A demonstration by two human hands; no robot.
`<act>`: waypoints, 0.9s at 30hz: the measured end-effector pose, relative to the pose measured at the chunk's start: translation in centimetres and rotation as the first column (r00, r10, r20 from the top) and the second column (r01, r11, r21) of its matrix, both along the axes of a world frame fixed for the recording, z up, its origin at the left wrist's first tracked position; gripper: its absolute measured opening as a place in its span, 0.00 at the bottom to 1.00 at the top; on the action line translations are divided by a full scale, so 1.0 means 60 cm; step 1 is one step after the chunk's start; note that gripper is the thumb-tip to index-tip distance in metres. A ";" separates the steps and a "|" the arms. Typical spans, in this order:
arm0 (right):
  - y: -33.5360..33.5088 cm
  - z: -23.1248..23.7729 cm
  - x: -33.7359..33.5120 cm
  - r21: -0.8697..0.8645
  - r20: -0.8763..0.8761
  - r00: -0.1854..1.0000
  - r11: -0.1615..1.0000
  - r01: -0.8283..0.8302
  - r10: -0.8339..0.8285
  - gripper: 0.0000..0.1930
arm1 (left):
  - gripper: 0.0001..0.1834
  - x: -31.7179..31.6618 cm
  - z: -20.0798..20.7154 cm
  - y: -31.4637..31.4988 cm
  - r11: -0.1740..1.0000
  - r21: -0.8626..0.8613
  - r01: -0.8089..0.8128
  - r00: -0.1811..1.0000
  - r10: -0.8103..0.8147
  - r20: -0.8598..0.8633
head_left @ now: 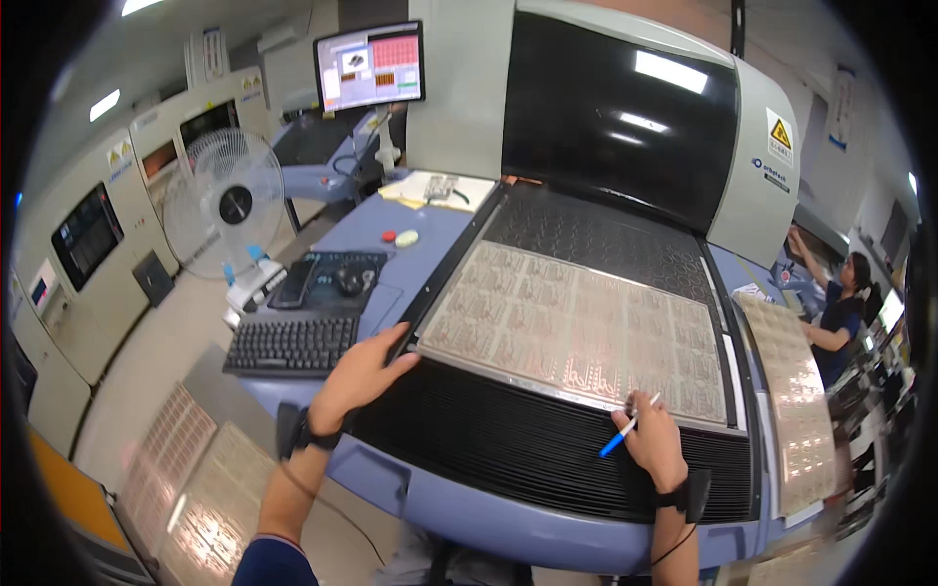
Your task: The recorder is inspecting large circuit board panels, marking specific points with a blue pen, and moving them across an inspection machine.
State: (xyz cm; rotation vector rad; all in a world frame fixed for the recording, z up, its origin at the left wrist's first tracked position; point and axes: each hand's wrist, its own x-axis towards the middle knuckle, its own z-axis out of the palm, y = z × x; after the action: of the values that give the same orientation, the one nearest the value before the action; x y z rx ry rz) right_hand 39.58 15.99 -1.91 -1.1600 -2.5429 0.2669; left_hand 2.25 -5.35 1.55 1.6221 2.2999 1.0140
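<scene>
"Panel [576, 322] lies flat on the black bed [596, 230]!"

"Left hand [360, 378] splayed at its near-left corner, contact unclear; well apart, right hand [653, 444] pinches a pen [616, 443] by the front edge. Lining up, perhaps?"

"Looks so! Next move probably calls for squaring that edge."

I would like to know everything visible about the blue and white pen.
The slim, plastic-looking pen has a blue end and a white shaft. The right hand holds it aslant, blue end to the lower left, above the ribbed black surface, near the patterned panel. Whether it is capped is unclear.
</scene>
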 end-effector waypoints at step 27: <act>-0.062 0.025 -0.139 0.117 -0.447 0.820 0.933 -0.342 0.357 0.24 | 0.28 0.283 0.203 -0.100 0.629 0.242 0.739 -0.421 0.150 0.895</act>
State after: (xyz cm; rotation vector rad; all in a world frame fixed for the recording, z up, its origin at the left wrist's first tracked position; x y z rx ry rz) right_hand 31.23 12.27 -0.40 -0.5163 -2.2905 0.5217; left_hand 19.23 -11.35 13.75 0.4342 0.4421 0.6885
